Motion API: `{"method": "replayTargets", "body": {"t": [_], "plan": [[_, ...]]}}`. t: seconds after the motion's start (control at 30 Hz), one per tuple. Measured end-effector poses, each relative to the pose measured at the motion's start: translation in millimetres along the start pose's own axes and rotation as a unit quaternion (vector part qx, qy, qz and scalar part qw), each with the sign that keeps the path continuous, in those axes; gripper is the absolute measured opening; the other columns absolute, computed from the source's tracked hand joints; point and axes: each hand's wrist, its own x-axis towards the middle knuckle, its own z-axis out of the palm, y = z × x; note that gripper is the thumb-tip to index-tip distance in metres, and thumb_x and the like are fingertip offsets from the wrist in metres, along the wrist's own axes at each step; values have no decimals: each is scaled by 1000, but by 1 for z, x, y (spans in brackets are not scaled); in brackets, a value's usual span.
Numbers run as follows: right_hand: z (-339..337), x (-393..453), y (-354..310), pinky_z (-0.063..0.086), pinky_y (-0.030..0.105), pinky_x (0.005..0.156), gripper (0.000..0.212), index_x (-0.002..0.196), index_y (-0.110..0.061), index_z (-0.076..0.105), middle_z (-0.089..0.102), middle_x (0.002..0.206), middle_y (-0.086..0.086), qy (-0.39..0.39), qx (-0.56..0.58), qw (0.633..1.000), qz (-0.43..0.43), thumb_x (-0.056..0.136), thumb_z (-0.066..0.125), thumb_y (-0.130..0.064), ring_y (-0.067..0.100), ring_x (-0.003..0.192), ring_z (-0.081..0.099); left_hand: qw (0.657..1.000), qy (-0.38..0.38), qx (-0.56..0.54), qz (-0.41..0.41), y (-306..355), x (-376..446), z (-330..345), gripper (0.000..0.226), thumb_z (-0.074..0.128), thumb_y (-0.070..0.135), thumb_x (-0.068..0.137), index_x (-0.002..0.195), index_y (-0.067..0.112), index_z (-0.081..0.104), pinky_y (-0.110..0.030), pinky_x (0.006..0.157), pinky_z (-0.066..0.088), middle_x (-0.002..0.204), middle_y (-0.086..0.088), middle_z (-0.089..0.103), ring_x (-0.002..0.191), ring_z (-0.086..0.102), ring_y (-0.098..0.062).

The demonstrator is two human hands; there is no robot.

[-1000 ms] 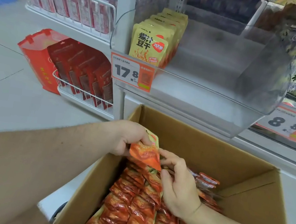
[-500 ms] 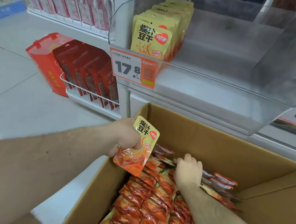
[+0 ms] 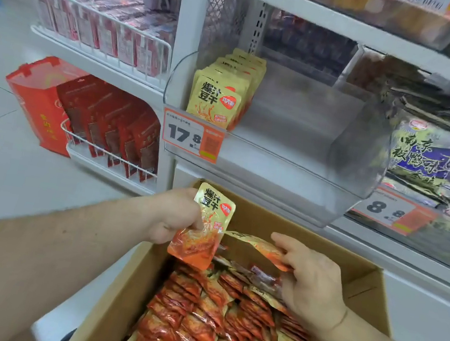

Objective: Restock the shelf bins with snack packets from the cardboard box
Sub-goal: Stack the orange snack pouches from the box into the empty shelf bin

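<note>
packet held: dried-tofu snack packet (image 3: 204, 225), upright over the cardboard box (image 3: 344, 264) near-left corner.
left hand (image 3: 174, 215): fingers pinch its mid left edge.
right hand (image 3: 310, 282): fingers curled round a second packet (image 3: 257, 246), lifted flat above the packed rows (image 3: 211, 329).
handling: likely light, soft, glossy film, may slip; grip the sealed edges, not the filled belly.
target: clear shelf bin (image 3: 292, 163) above, one row of matching packets (image 3: 223, 94) at its left, rest bare.
</note>
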Motion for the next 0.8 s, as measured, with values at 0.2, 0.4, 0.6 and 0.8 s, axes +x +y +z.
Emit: {"method": "replayTargets", "body": {"t": [0.2,0.4,0.6,0.8], "plan": [[-37,28,-27,50,24,68,10,90,-15,47,67,118,16,87,-24,991,-98,99,51,-18,21,84,73,993,-33,-115,15,8,-22,1,41,38,-22,91,113,5,60,-43,74,54,92,-17,69,81,66,-31],[-10,47,-56,59,31,78,4,93,-15,54,63,127,10,87,-38,989,-116,95,53,-11,27,110,68,972,-82,-213,58,23,-49,14,45,26,-23,89,108,-4,62,-38,65,54,86,-19,70,66,68,-28],[-13,64,-77,57,37,85,14,80,-9,71,70,118,7,3,-69,991,-117,84,58,-6,32,111,65,953,-143,-253,84,27,-61,6,31,37,-4,91,106,0,63,-33,61,55,88,-15,72,66,67,-25],[-29,76,-75,43,41,105,38,106,-3,70,63,125,10,-30,80,995,-47,68,65,-10,24,119,56,955,-100,-230,159,27,-59,-2,42,45,-14,95,122,13,61,-44,83,56,109,-14,74,98,70,-28]]}}
